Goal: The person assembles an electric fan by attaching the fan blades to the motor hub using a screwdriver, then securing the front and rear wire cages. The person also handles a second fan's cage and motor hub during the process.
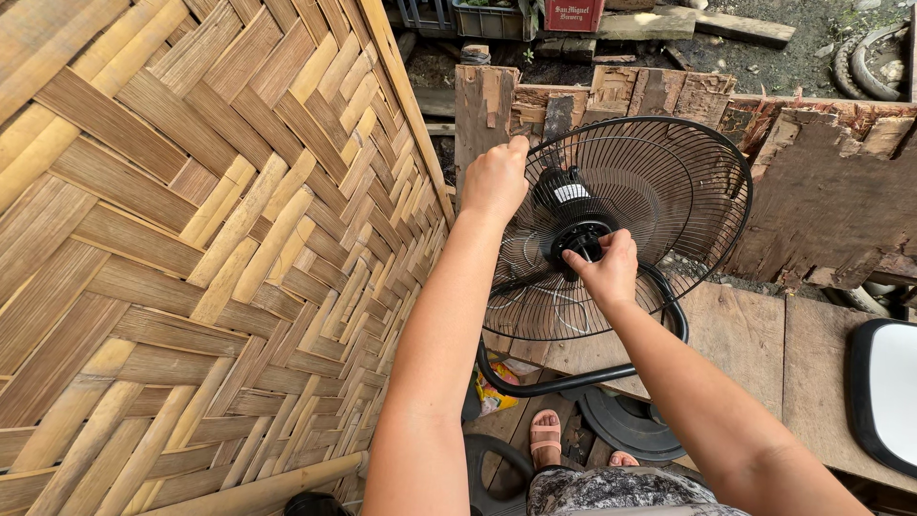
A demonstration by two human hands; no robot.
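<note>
A black electric fan with a round wire rear guard [669,201] stands tilted in front of me on a curved black tube stand [573,380]. My left hand [495,179] grips the guard's upper left rim. My right hand [604,269] pinches the black round nut at the motor hub [579,239] in the guard's middle. No blade is on the shaft. The motor housing [562,186] shows behind the wires.
A woven bamboo wall panel [210,248] fills the left side. Broken wooden boards [821,182] stand behind the fan. A plank bench [764,344] lies at right with a white, black-edged object [888,392]. A round black fan part [626,420] and my sandalled foot [545,435] are below.
</note>
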